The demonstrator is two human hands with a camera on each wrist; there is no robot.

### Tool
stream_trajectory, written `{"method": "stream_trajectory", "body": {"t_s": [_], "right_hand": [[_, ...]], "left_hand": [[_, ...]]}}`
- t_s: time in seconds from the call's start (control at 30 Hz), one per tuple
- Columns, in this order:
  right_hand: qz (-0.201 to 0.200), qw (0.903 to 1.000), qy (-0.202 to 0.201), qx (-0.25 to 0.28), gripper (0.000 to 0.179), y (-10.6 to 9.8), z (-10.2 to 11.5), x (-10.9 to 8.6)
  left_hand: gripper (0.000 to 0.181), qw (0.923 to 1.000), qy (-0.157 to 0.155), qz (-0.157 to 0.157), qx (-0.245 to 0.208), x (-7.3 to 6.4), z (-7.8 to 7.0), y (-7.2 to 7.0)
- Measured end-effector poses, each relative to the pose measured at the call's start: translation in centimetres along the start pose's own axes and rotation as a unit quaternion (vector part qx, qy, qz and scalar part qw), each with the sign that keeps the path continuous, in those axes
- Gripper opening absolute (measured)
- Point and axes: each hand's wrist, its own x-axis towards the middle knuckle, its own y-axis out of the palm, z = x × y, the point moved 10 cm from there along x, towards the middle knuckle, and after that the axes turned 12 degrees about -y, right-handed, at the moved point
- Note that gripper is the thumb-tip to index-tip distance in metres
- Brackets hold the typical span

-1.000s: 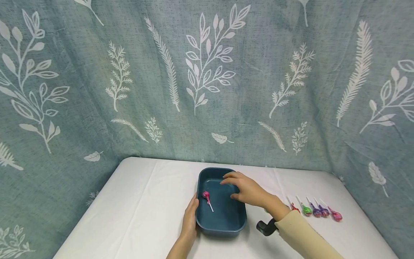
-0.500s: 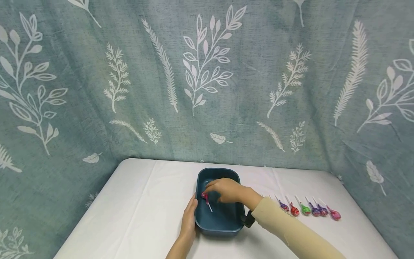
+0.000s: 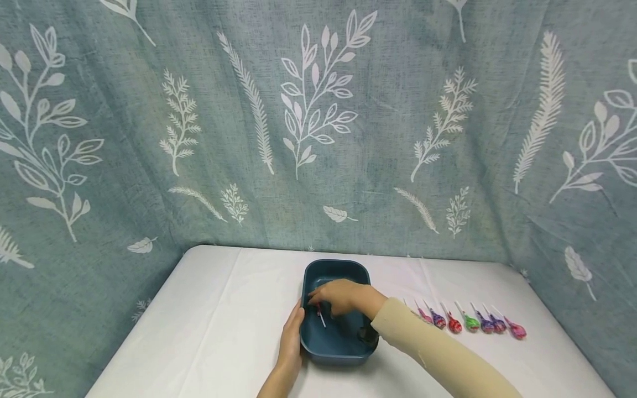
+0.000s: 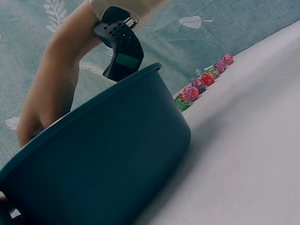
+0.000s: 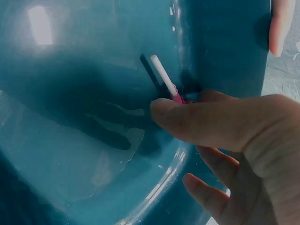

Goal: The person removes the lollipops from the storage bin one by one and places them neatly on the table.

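A dark teal plastic bin (image 3: pixel 338 358) stands on the white-covered table. My left hand (image 3: pixel 290 337) rests along the outside of its left wall, fingers extended near the rim. Inside the bin, my right hand (image 3: pixel 339 296) reaches down to a pink-wrapped lollipop (image 3: pixel 321 318) by the left wall. In the right wrist view, the right thumb and forefinger (image 5: pixel 220 117) pinch the lollipop at its wrapped head, which they mostly hide. Its white stick (image 5: pixel 162 75) points up and away from the fingers.
Right of the bin lies a row of several wrapped lollipops, among them a red one (image 3: pixel 454 324), a green one (image 3: pixel 470 322) and a pink one (image 3: pixel 517 331). A black wrist camera (image 4: pixel 123 54) hangs under the right wrist. A leaf-patterned curtain (image 3: pixel 269 210) surrounds the table.
My right hand has moved left and down into the bin, from above its right side onto the lollipop, which it now pinches. The left hand stays at the bin's left wall.
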Motion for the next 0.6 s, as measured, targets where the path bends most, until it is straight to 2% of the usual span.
{"method": "stream_trajectory", "body": {"t_s": [0.2,0.4,0.6], "right_hand": [[-0.024,0.9996,-0.015,-0.005,0.049,-0.26,0.58,0.58],[-0.030,0.9995,0.010,0.011,0.051,0.17,0.35,0.67],[-0.051,0.9983,0.005,-0.027,0.040,-0.12,0.49,0.70]], "left_hand": [[0.054,1.0000,0.001,0.004,0.004,-0.10,-0.02,0.06],[0.054,1.0000,-0.003,0.000,0.001,-0.19,0.02,0.04],[0.054,1.0000,0.009,-0.003,-0.003,-0.13,-0.18,-0.04]]}}
